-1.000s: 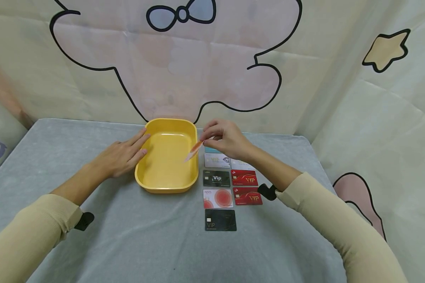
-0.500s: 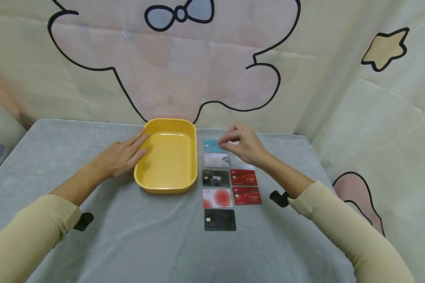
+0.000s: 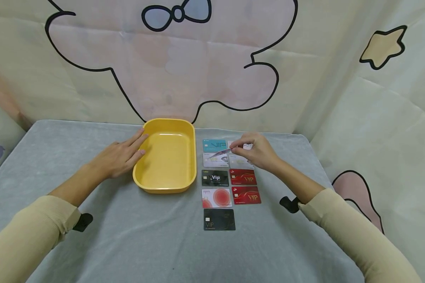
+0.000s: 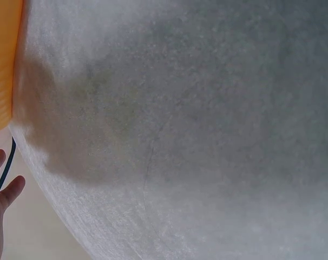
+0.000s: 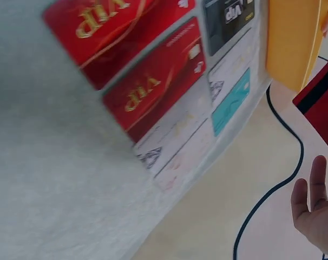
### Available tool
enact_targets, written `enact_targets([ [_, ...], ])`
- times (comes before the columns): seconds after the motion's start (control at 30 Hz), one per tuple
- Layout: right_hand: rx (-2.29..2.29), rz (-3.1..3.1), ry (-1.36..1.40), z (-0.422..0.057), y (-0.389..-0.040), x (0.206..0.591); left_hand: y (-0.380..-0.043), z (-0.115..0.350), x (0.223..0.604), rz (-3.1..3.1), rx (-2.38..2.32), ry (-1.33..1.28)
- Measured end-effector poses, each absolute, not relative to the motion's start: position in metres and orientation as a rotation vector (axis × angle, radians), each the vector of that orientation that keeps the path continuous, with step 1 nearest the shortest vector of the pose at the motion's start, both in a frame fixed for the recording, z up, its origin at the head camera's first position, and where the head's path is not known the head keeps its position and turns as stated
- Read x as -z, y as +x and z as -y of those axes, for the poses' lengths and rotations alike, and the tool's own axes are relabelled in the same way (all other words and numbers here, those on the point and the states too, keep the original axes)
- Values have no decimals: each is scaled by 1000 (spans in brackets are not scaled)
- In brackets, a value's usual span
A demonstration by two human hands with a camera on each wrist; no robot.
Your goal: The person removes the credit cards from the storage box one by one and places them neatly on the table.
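My right hand [image 3: 256, 152] pinches a thin card [image 3: 220, 152] by its right end, tilted above the upper cards. In the right wrist view the held card's red back [image 5: 323, 100] shows a black stripe. Beneath it lie a teal card [image 3: 212, 145] and a white VIP card [image 3: 214, 161]. Fingers of my left hand [image 3: 122, 157] lie straight across the left rim of the yellow tray [image 3: 164, 189]. The tray holds nothing visible. A pale card [image 3: 230, 144] in the top row is partly hidden by my right hand.
Two columns of cards stand right of the tray: another white card [image 3: 241, 162], two red VIP cards [image 3: 246, 195], a black Vip card [image 3: 215, 178], a red-circle card [image 3: 217, 198] and a black VIP card [image 3: 219, 220]. Grey cloth [image 3: 156, 239] covers the table, with a curtain behind.
My right hand has moved right, away from the tray's edge, with the card in its fingers, uncovering the teal card. My left hand has stayed on the tray rim.
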State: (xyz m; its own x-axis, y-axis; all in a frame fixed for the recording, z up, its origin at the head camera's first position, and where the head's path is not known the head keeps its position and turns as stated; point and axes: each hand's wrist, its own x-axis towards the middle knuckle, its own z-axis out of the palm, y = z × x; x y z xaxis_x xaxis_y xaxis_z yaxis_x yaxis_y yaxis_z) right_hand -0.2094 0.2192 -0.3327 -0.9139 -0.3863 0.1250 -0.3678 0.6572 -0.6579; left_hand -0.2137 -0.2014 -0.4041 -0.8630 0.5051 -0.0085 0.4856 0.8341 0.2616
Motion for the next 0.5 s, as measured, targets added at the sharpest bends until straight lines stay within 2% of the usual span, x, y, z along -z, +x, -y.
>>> enact_targets([
  [0.5, 1145, -2852, -597, -253, -195, 346, -214, 200, 401, -2908, -355, 763],
])
